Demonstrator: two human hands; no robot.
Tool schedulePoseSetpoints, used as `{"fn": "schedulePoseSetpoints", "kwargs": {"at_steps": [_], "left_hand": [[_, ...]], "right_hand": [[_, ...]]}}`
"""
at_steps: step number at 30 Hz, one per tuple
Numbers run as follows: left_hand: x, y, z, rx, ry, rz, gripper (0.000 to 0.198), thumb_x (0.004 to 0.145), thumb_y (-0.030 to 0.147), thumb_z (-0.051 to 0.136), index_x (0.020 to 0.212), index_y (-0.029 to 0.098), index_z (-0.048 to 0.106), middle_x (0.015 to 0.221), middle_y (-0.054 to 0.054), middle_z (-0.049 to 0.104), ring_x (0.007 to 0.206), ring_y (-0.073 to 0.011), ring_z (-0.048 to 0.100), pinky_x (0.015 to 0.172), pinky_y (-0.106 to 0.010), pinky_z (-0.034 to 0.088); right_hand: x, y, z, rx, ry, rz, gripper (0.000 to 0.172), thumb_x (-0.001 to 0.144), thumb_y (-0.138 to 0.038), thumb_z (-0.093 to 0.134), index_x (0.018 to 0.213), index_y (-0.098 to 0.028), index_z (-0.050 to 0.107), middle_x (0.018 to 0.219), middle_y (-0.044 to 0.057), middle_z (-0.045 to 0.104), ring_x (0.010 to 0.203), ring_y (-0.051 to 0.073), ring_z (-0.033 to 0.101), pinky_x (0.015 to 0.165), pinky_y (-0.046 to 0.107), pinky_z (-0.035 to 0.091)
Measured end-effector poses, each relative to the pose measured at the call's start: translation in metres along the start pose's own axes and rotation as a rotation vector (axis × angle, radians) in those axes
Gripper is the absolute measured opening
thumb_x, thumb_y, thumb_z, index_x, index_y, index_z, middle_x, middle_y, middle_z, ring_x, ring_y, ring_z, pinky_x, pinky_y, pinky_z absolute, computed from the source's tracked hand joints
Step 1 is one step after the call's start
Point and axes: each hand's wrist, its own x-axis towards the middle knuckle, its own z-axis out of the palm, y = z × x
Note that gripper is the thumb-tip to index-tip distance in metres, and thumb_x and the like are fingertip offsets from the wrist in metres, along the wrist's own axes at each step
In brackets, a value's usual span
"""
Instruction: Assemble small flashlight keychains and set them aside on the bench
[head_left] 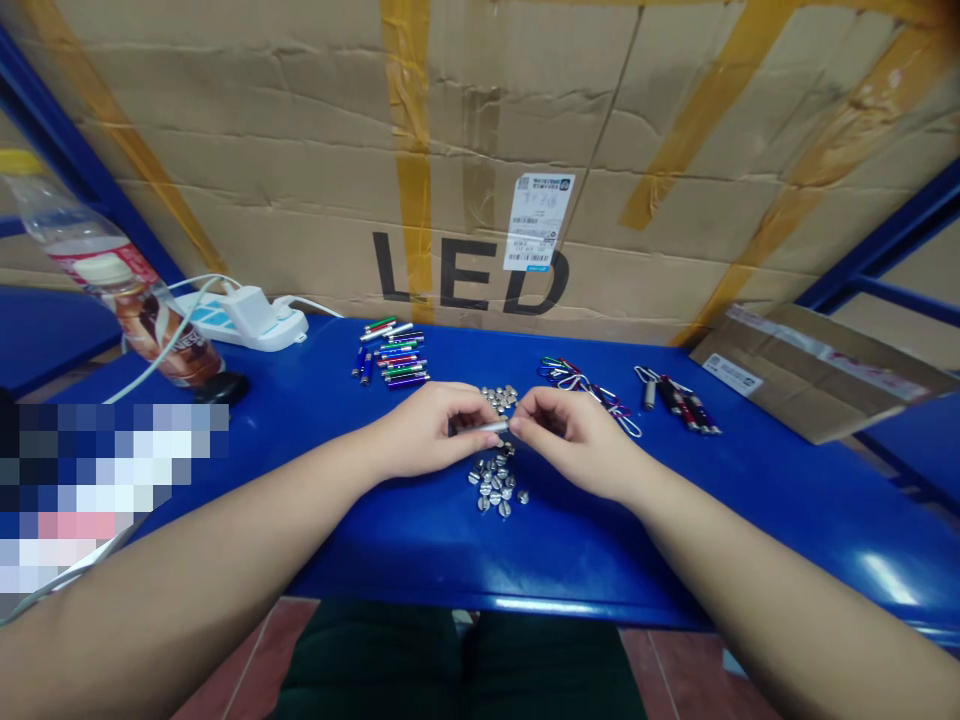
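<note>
My left hand (442,428) is closed around a small silver metal tube (493,428), which lies level between thumb and fingers. At the tube's right end, my right hand (574,432) has its thumb and fingertips pinched together; what sits between them is too small to tell. Under and in front of the hands lie several small round silver pieces (495,485), some with a line across the face. Behind the hands is another group of small round metal pieces (501,397), partly covered by the fingers.
Coloured metal tubes (401,360) lie back left. Coloured carabiner clips (581,380) and tubes with clips attached (686,403) lie right. Bottles (154,310) and a power strip (277,328) stand left, a small carton (817,365) right. A large cardboard box (300,200) walls the blue table's (405,560) back.
</note>
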Motion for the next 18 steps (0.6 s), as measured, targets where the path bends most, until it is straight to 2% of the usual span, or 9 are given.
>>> {"fn": "schedulePoseSetpoints", "kwargs": {"at_steps": [4,6,8,11,13,15,18], "left_hand": [[0.0,0.003,0.002,0.068,0.037,0.066,0.009,0.092,0.025,0.071,0.09,0.017,0.072,0.084,-0.002,0.068,0.079,-0.016,0.064,0.072,-0.027,0.049],[0.0,0.003,0.002,0.079,0.042,0.074,0.008,0.091,0.025,0.072,0.089,0.018,0.071,0.084,-0.002,0.067,0.079,-0.0158,0.062,0.071,-0.027,0.048],[0.0,0.004,0.002,0.071,0.035,0.046,0.01,0.091,0.027,0.072,0.088,0.018,0.071,0.084,-0.002,0.067,0.077,-0.0153,0.062,0.069,-0.026,0.048],[-0.001,0.004,0.001,0.038,0.03,-0.003,0.012,0.093,0.029,0.071,0.09,0.018,0.072,0.084,-0.002,0.068,0.076,-0.0153,0.063,0.066,-0.025,0.047],[-0.001,0.005,0.0,0.039,0.032,0.004,0.012,0.092,0.029,0.071,0.089,0.018,0.072,0.084,-0.002,0.068,0.077,-0.0155,0.063,0.067,-0.025,0.048],[-0.001,0.006,0.0,0.065,0.044,0.043,0.011,0.092,0.027,0.072,0.088,0.017,0.071,0.083,-0.002,0.067,0.076,-0.0151,0.062,0.068,-0.025,0.047],[-0.001,0.007,-0.001,0.103,0.053,0.091,0.007,0.092,0.024,0.072,0.088,0.017,0.071,0.082,-0.001,0.065,0.076,-0.015,0.06,0.069,-0.025,0.046]], "right_hand": [[0.001,0.003,0.004,0.299,-0.133,0.219,0.033,0.093,-0.049,0.058,0.077,-0.02,0.054,0.061,-0.005,0.045,0.054,0.011,0.039,0.052,0.025,0.033],[0.001,0.002,0.005,0.308,-0.158,0.225,0.036,0.097,-0.05,0.052,0.075,-0.021,0.049,0.06,-0.005,0.043,0.053,0.011,0.038,0.052,0.025,0.034],[0.0,-0.001,0.003,0.131,-0.116,0.111,0.036,0.101,-0.045,0.049,0.074,-0.021,0.049,0.064,-0.003,0.048,0.058,0.013,0.044,0.056,0.026,0.037],[-0.002,-0.006,-0.003,-0.184,-0.058,-0.154,0.03,0.103,-0.035,0.049,0.079,-0.02,0.056,0.075,0.002,0.058,0.07,0.016,0.052,0.066,0.029,0.042],[-0.002,-0.008,-0.004,-0.249,-0.054,-0.252,0.029,0.103,-0.031,0.048,0.078,-0.02,0.057,0.076,0.003,0.057,0.071,0.017,0.053,0.068,0.03,0.042],[-0.003,-0.007,-0.002,-0.185,-0.066,-0.201,0.036,0.105,-0.032,0.044,0.072,-0.02,0.054,0.068,0.001,0.053,0.064,0.015,0.049,0.065,0.029,0.04],[-0.002,-0.005,0.004,0.026,-0.149,0.033,0.044,0.107,-0.037,0.038,0.069,-0.021,0.052,0.057,-0.002,0.046,0.054,0.014,0.045,0.057,0.028,0.038]]}}
